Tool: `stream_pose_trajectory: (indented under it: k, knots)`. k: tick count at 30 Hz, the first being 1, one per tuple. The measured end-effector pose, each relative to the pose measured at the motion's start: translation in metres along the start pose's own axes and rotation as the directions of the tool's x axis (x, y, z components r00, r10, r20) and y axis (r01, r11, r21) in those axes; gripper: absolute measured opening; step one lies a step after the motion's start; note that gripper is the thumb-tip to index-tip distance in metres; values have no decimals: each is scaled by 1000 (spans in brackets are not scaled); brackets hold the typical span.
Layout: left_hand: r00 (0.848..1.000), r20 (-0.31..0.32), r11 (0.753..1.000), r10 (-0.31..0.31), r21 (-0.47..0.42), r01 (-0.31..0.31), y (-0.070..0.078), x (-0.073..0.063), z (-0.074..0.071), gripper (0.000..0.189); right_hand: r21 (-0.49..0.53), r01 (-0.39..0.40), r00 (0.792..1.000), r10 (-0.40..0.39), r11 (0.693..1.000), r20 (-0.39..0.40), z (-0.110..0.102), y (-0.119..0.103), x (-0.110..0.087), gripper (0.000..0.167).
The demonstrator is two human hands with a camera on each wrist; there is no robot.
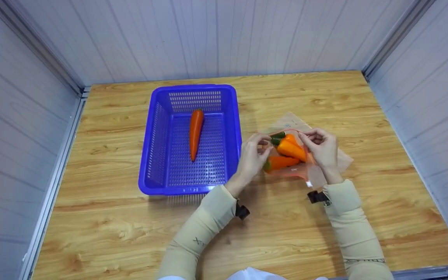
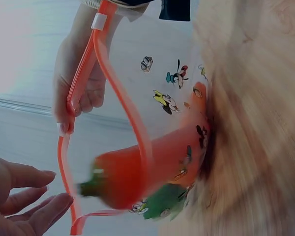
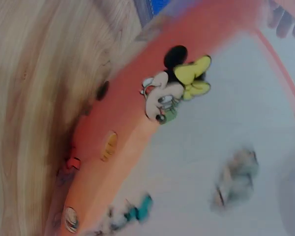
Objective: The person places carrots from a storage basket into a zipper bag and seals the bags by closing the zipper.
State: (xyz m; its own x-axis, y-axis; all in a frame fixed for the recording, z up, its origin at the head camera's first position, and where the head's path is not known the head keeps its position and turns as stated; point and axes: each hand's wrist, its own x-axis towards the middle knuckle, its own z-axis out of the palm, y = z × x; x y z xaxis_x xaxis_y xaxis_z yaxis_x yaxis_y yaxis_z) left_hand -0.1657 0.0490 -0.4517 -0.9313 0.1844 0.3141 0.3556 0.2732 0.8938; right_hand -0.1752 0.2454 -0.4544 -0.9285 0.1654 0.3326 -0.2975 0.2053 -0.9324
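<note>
A clear zip bag [image 1: 300, 171] with an orange-red zip edge and printed cartoon figures lies with its mouth spread. Inside are several orange vegetables [image 1: 291, 147] with green stem ends; one such vegetable [image 2: 123, 177] sticks its stem out toward the mouth in the left wrist view. My right hand [image 1: 321, 147] pinches the zip edge between thumb and fingers. At the mouth's left side is my left hand [image 1: 252, 153], thumb and fingers apart, with nothing held between them. Whether its fingertips touch the zip edge [image 2: 64, 167] is unclear. Through the bag's film, the right wrist view shows blurred orange contents [image 3: 123, 132].
Left of the bag stands a blue plastic basket [image 1: 144, 171] with a single carrot [image 1: 196, 134] in it. Both are on a wood-grain table [image 1: 107, 217], with pale panel walls [image 1: 208, 39] at the back and sides.
</note>
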Motion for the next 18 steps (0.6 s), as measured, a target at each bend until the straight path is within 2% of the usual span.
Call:
stream_pose_trajectory:
  k: [4, 10, 11, 12, 14, 17, 18]
  knots:
    - [1000, -7, 1000, 14, 16, -14, 1, 0, -5, 15, -2, 4, 1000, -4, 1000, -1, -1, 1, 2, 17]
    - [1000, 3, 995, 10, 98, -10, 3, 1, -15, 12, -21, -1, 1000, 1, 1000, -16, -4, 4, 3, 17]
    - [1000, 4, 994, 10, 113, -10, 3, 2, -17, 13, 13, -5, 1000, 5, 1000, -11, -5, 7, 4, 15]
    - [1000, 5, 992, 10, 126, -10, 3, 2, -19, 13, 70, -7, 1000, 7, 998, 6, -10, 27, 8, 13]
    - [1000, 4, 989, 14, 146, -15, 5, 3, -24, 13, 155, 6, 1000, -9, 988, 19, -16, 47, 12, 9]
    - [1000, 5, 986, 22, 166, -22, 6, 4, -31, 13, 224, -18, 1000, 12, 974, 26, -22, 67, 17, 7]
    - [1000, 4, 986, 21, 167, -22, 7, 5, -34, 13, 218, -13, 1000, 7, 976, 25, -24, 70, 17, 7]
